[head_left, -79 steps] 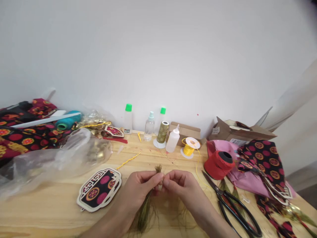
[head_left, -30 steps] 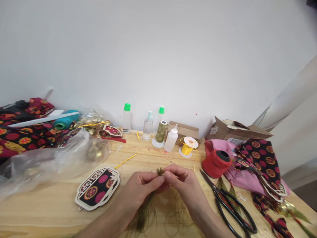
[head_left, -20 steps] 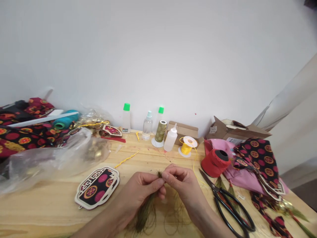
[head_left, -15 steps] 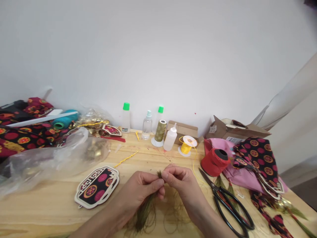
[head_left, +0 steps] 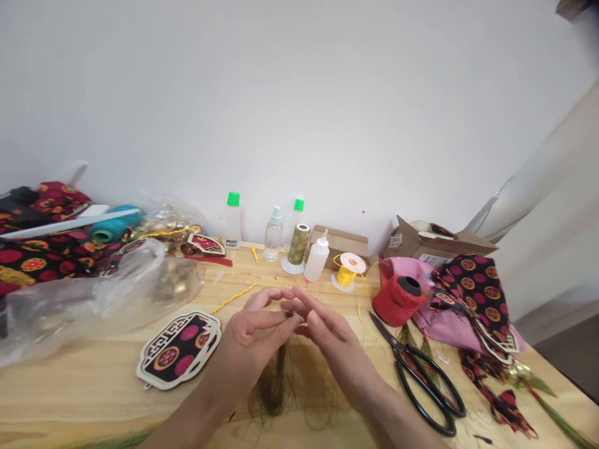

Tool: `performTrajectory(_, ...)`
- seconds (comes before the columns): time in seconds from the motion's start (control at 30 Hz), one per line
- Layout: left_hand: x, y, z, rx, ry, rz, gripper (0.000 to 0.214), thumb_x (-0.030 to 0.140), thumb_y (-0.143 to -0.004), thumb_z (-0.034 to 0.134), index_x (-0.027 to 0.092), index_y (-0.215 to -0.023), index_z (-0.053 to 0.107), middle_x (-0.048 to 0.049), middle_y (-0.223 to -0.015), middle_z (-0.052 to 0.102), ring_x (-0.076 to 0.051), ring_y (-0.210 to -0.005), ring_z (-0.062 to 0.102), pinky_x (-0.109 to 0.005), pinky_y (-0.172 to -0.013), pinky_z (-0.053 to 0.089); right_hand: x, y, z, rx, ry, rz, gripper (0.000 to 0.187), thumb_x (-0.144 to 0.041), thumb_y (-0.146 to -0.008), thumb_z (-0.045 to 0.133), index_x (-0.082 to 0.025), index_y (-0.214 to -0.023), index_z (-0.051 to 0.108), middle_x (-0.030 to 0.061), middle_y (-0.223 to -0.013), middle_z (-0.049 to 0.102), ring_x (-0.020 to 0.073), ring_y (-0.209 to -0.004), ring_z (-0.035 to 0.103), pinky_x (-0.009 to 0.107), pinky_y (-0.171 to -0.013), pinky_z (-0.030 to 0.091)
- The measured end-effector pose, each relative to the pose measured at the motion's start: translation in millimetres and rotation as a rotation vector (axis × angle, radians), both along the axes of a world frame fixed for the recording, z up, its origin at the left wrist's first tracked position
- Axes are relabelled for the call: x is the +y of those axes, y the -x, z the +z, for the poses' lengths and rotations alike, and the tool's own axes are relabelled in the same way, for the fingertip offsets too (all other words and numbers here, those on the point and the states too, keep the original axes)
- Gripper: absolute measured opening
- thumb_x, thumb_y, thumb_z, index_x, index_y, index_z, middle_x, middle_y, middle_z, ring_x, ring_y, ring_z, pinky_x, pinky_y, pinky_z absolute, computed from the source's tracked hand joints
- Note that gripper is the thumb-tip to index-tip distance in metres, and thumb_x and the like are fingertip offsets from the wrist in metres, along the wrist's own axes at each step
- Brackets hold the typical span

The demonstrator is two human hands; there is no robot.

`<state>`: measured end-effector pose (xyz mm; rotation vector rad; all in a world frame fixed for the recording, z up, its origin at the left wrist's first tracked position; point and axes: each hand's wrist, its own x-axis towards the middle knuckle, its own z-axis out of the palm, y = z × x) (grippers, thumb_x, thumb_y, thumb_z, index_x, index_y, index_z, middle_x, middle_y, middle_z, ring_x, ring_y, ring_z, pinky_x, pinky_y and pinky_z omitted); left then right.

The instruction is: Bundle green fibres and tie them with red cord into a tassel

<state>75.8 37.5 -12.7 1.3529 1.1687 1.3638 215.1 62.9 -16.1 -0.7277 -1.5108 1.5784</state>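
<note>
A person's two bare hands meet over a pale, smooth-grained wooden worktop (head_left: 88, 390); take the hands as the centre of a clock face, twelve pointing away from the person.

A bundle of olive-green threads (head_left: 272, 391), fine, silky and loose like a tassel, hangs from the fingers toward six o'clock, its lower strands fraying and curling near the wood. The left hand (head_left: 241, 343) has a narrow grip: thumb and forefinger pinch the bundle near its short, bristly top. The right hand (head_left: 330, 337) arches in from the other side, fingertips meeting the left's; its grip looks narrow, but whether it holds a strand cannot be told.

Between eight and nine o'clock lies a flat ornament (head_left: 180, 349), a pale scalloped fretwork frame over dark fabric with magenta dots, a twisted yellow cord (head_left: 234, 297) running out from its upper edge. Near twelve stand a cone of olive thread (head_left: 298, 244) and a cloudy plastic squeeze bottle (head_left: 316, 259) with a pointed nozzle. At two is a white-flanged spool of yellow cord (head_left: 346, 274); at three, a fat red thread cone (head_left: 399, 302); at four, scissors (head_left: 433, 393) with large black loop handles.
</note>
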Motion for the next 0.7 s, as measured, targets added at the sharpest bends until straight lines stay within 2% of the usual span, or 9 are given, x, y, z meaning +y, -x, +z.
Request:
performTrajectory(0.07, 2.0, 4.0, 0.0, -0.13, 0.042, 0.091, 0.01, 0.022, -0.067, 0.061, 0.018, -0.063, 0.069, -0.0038, -0.101, 0.058, -0.019, -0.106, 0.042, -0.023, -0.09, 0.031, -4.8, 5.4, -2.3, -0.002, -0.05, 0.13, 0.039, -0.037, -0.079, 0.047, -0.026, -0.116, 0.046, 0.002, -0.102, 0.058, 0.0175, -0.094, 0.05, 0.031, -0.081, 0.037)
performTrajectory(0.17, 7.9, 13.1, -0.8, -0.607, 0.221, 0.115, 0.013, 0.016, -0.074, 0.053, 0.015, -0.075, 0.066, -0.0053, -0.094, 0.061, -0.015, -0.094, 0.053, -0.026, -0.084, 0.041, -8.3, 7.7, -4.9, -0.175, -0.105, 0.295, 0.029, -0.038, -0.079, 0.045, -0.02, -0.093, 0.064, -0.0008, -0.073, 0.061, 0.0125, -0.068, 0.052, 0.023, -0.067, 0.039)
performTrajectory(0.23, 12.4, 20.8, -1.6, -0.925, 0.299, 0.137, 0.018, 0.009, -0.078, 0.045, 0.013, -0.076, 0.062, -0.0044, -0.082, 0.063, -0.009, -0.07, 0.059, -0.024, -0.07, 0.05, -4.6, 1.9, -4.1, -0.298, -0.128, 0.344, 0.029, -0.038, -0.078, 0.047, -0.017, -0.083, 0.067, -0.0016, -0.065, 0.058, 0.0099, -0.059, 0.049, 0.02, -0.058, 0.038)
performTrajectory(0.27, 14.2, 24.7, -2.1, -1.052, 0.32, 0.132, 0.02, 0.006, -0.08, 0.041, 0.012, -0.075, 0.06, -0.0031, -0.075, 0.062, -0.006, -0.06, 0.058, -0.02, -0.062, 0.051, -0.7, -3.6, -2.3, -0.337, -0.151, 0.352, 0.028, -0.037, -0.076, 0.049, -0.017, -0.085, 0.067, -0.0015, -0.065, 0.058, 0.0098, -0.058, 0.048, 0.02, -0.056, 0.038)
performTrajectory(0.33, 16.5, 31.4, -3.1, -1.259, 0.342, 0.047, 0.023, 0.006, -0.083, 0.035, 0.01, -0.077, 0.056, 0.0005, -0.063, 0.056, -0.001, -0.044, 0.051, -0.011, -0.048, 0.049, 9.2, -19.0, 4.7, -0.438, -0.253, 0.388, 0.026, -0.034, -0.073, 0.055, -0.017, -0.089, 0.066, 0.0006, -0.072, 0.06, 0.0123, -0.066, 0.052, 0.022, -0.06, 0.039)
performTrajectory(0.37, 16.8, 33.8, -3.5, -1.32, 0.341, -0.016, 0.023, 0.007, -0.084, 0.033, 0.01, -0.077, 0.055, 0.0021, -0.059, 0.052, 0.001, -0.04, 0.047, -0.008, -0.042, 0.045, 14.5, -28.0, 9.6, -0.467, -0.311, 0.344, 0.025, -0.032, -0.073, 0.055, -0.018, -0.091, 0.065, 0.0019, -0.076, 0.062, 0.0139, -0.071, 0.053, 0.023, -0.064, 0.04)
performTrajectory(0.47, 15.7, 35.7, -3.4, -1.285, 0.317, -0.115, 0.02, 0.008, -0.084, 0.034, 0.011, -0.077, 0.052, 0.0052, -0.055, 0.044, 0.002, -0.032, 0.036, -0.007, -0.027, 0.031, 26.0, -52.9, 25.5, -0.586, -0.426, 0.181, 0.021, -0.031, -0.073, 0.055, -0.019, -0.087, 0.066, 0.0032, -0.081, 0.062, 0.0152, -0.074, 0.055, 0.027, -0.069, 0.041)
performTrajectory(0.53, 14.8, 33.8, -3.1, -1.154, 0.313, -0.092, 0.015, 0.008, -0.081, 0.039, 0.011, -0.076, 0.052, 0.0061, -0.055, 0.042, 0.002, -0.03, 0.032, -0.008, -0.024, 0.025, 29.0, -62.2, 32.2, -0.676, -0.491, 0.179, 0.017, -0.03, -0.072, 0.058, -0.02, -0.083, 0.067, 0.0036, -0.081, 0.062, 0.016, -0.076, 0.056, 0.027, -0.07, 0.042)
performTrajectory(0.7, 14.7, 28.1, -7.0, -0.962, 0.331, -0.077, 0.007, 0.009, -0.076, 0.048, 0.011, -0.072, 0.055, 0.0065, -0.057, 0.042, 0.004, -0.03, 0.025, -0.007, -0.025, 0.019, 32.9, -59.4, 22.5, -0.973, -0.703, 0.201, 0.012, -0.022, -0.061, 0.069, -0.023, -0.072, 0.068, 0.0023, -0.078, 0.061, 0.0181, -0.077, 0.054, 0.028, -0.069, 0.04)
